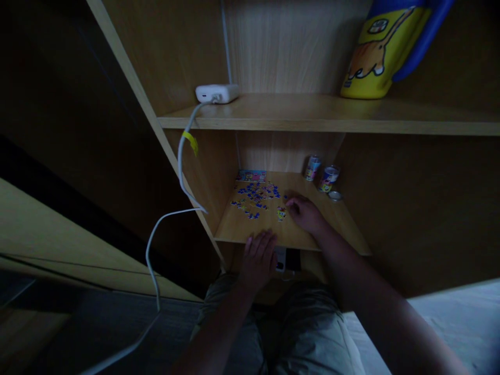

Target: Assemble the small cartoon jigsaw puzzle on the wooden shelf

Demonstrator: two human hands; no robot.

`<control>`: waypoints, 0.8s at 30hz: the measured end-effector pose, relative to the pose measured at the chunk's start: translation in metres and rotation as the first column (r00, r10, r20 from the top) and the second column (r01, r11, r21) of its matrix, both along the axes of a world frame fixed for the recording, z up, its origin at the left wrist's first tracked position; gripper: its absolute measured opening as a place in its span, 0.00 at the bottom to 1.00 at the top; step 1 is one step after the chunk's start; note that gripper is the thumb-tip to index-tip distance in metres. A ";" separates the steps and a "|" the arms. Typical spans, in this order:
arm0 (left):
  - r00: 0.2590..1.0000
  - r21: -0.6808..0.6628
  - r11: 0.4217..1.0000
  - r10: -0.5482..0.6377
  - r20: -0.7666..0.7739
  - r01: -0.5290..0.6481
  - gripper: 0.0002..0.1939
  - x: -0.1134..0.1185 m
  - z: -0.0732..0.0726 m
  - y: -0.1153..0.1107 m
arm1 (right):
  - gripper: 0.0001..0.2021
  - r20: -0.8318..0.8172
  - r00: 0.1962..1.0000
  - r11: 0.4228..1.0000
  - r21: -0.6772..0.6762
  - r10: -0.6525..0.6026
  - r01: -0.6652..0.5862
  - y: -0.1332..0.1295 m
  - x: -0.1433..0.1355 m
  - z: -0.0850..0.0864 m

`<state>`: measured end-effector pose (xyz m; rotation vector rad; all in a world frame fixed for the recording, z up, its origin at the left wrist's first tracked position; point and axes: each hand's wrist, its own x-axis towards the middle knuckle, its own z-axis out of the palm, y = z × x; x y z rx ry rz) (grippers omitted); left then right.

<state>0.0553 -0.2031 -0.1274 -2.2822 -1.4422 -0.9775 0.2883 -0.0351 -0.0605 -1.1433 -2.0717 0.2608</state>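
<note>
Nearest to us, below the shelf edge, are our knees in pale trousers (312, 333). Our left hand (260, 255) lies at the front edge of the lower shelf (242, 229), palm down, its grip open and flat, with nothing seen in it. Under the shelf, just beside that hand, a phone-like thing (280, 259) shows in part.

Further in, our right hand (307, 213) rests over the shelf with its grip nearly closed, fingers curled towards the thumb; we cannot tell whether a piece is pinched there. Just beside its fingertips sits a small yellow cluster (281, 213), which we take to be a few puzzle pieces already joined. A lone blue piece (285, 197) lies behind it.

To the left and beyond, many loose pieces (258, 195) spread out, mostly blue with some yellow. By our judgement only a small part is together and most is unjoined, so this looks early on. Whether any of those pieces interlock is too small to tell.

At the back, a colourful printed strip (252, 175) lies left, while two printed tins (313, 167) (328, 178) stand right, a round lid (335, 196) near the closer one.
</note>
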 end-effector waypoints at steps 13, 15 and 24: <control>1.000 0.121 0.993 0.003 -0.030 0.000 0.26 -0.004 -0.036 0.019 | 0.13 0.229 0.973 0.938 -0.327 -0.037 0.113 0.016 -0.012 0.043; 0.999 0.149 0.989 0.001 -0.042 0.006 0.26 -0.007 -0.040 0.021 | 0.13 0.249 0.969 0.945 -0.316 -0.005 0.086 0.014 -0.023 0.050; 0.997 -0.114 0.993 0.012 0.076 -0.003 0.19 -0.009 -0.057 0.022 | 0.10 0.139 0.939 0.949 -0.020 0.314 -0.315 -0.115 -0.137 0.048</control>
